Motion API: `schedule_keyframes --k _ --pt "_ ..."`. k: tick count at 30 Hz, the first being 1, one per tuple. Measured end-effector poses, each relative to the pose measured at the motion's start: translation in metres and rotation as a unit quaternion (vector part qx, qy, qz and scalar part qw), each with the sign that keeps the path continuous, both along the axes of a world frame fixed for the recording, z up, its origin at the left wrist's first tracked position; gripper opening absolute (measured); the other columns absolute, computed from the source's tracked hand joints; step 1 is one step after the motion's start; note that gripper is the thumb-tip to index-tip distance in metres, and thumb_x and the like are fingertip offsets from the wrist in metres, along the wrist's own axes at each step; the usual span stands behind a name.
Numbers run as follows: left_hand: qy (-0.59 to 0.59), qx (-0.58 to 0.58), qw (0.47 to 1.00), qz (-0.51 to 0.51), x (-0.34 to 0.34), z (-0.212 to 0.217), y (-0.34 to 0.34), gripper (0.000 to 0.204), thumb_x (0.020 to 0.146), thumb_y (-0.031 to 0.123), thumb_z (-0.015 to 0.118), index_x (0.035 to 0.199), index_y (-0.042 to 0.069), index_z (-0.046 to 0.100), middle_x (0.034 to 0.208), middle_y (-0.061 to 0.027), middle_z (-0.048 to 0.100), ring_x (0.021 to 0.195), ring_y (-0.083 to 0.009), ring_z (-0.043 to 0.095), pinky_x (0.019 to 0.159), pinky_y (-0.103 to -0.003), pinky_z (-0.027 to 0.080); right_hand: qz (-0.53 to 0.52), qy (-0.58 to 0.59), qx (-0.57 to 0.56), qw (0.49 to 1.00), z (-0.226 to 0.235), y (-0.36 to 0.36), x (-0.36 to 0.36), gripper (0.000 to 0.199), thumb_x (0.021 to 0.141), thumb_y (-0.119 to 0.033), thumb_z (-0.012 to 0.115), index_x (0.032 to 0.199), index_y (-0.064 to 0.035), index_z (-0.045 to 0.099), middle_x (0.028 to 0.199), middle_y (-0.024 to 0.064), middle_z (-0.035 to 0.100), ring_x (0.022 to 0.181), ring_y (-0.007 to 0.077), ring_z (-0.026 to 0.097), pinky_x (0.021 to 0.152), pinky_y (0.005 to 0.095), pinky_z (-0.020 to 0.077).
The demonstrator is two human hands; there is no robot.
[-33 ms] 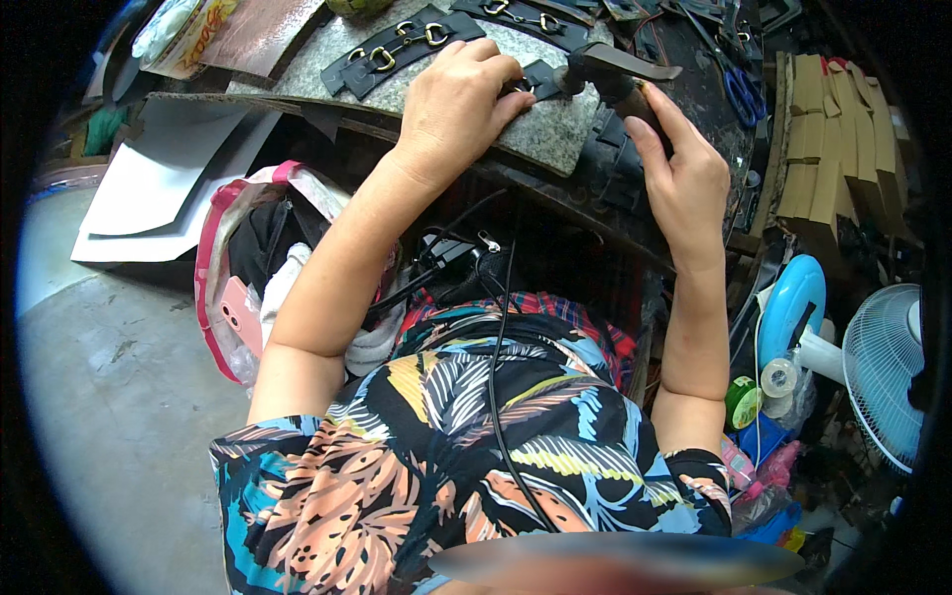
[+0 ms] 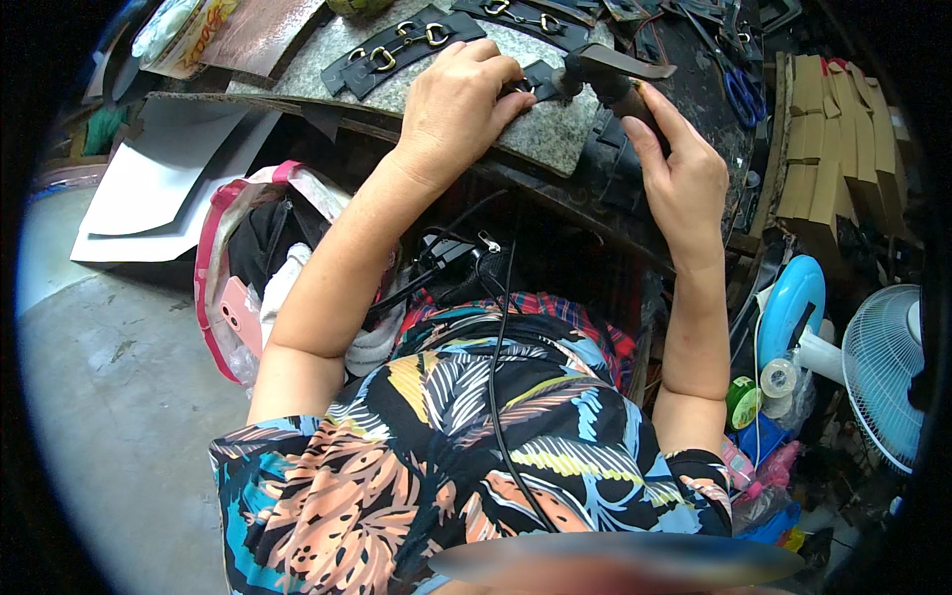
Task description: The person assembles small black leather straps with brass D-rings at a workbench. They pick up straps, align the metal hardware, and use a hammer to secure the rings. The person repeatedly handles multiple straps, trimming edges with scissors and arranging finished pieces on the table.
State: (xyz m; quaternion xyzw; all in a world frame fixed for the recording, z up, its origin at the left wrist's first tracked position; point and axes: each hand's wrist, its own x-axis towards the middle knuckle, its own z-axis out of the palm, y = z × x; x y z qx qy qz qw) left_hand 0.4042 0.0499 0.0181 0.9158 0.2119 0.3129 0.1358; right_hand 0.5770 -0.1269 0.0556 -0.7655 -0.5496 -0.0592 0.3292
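My left hand (image 2: 458,99) rests on a grey speckled stone slab (image 2: 555,144), its thumb and fingers closed on a black strap piece (image 2: 541,79) whose end sticks out beside the fingertips. Anything else within that pinch is hidden. A hammer (image 2: 623,65) with a dark head and a curved claw is held by its handle in my right hand (image 2: 684,164). The hammer's face is right beside the strap end; I cannot tell if they touch. Left of my left hand lies a wide black strap (image 2: 397,48) with gold-coloured buckles.
Another buckled black strap (image 2: 526,22) lies at the slab's far edge. Blue-handled scissors (image 2: 742,94) lie on the bench to the right, near stacked cardboard pieces (image 2: 818,149). A fan (image 2: 888,377) stands at right. Left below the bench are white sheets (image 2: 164,183) and a pink-rimmed bag (image 2: 210,253).
The hammer and my right hand have shifted very slightly left. My left hand and the strap look unmoved.
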Motion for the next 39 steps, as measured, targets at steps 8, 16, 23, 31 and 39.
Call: schedule_keyframes --k 8,16,23,31,39 --pt "-0.036 -0.046 0.998 -0.005 0.003 -0.003 0.003 0.023 0.077 0.025 0.084 0.087 0.006 0.073 0.09 -0.0079 0.066 0.094 -0.0303 0.066 0.081 -0.042 0.055 -0.006 -0.032 0.06 0.998 -0.002 0.018 -0.009 0.036 0.097 -0.033 0.07 0.129 -0.0169 0.07 0.101 0.011 0.075 0.087 0.0341 0.074 0.072 0.0411 0.0577" --pt "-0.041 -0.037 0.998 -0.007 0.002 -0.006 0.004 0.024 0.078 0.025 0.083 0.088 0.006 0.072 0.09 -0.0084 0.065 0.094 -0.031 0.065 0.08 -0.043 0.055 0.018 -0.025 0.073 0.997 0.001 0.018 -0.003 0.036 0.096 -0.034 0.072 0.128 -0.019 0.07 0.1 0.0096 0.075 0.083 0.0325 0.073 0.071 0.0403 0.0573" --pt "0.044 -0.057 0.995 -0.066 -0.013 0.014 0.02 0.027 0.092 0.02 0.069 0.116 0.009 0.072 0.107 -0.0136 0.068 0.104 -0.0361 0.068 0.088 -0.046 0.056 -0.025 0.029 -0.059 0.998 -0.01 0.019 -0.003 0.034 0.099 -0.036 0.068 0.129 -0.0204 0.071 0.108 0.0126 0.076 0.095 0.0354 0.074 0.079 0.0407 0.058" --pt "0.018 -0.1 0.993 -0.054 -0.019 0.011 0.01 0.051 0.089 0.022 0.08 0.134 0.008 0.059 0.073 -0.0148 0.064 0.069 -0.0298 0.067 0.064 -0.04 0.052 -0.007 0.208 0.08 0.975 -0.009 -0.005 0.008 0.039 0.099 -0.022 0.072 0.133 -0.0028 0.069 0.119 0.0159 0.076 0.106 0.0194 0.073 0.093 0.0319 0.0542" --pt "0.197 0.063 0.949 -0.236 -0.02 0.039 0.045 0.058 0.078 0.013 0.08 0.134 0.01 0.063 0.139 -0.016 0.059 0.122 -0.0385 0.055 0.106 -0.044 0.046 -0.03 0.235 0.087 0.968 0.009 -0.036 0.008 0.042 0.099 -0.017 0.073 0.135 0.0023 0.066 0.125 0.0163 0.073 0.111 0.0167 0.068 0.099 0.032 0.0514"
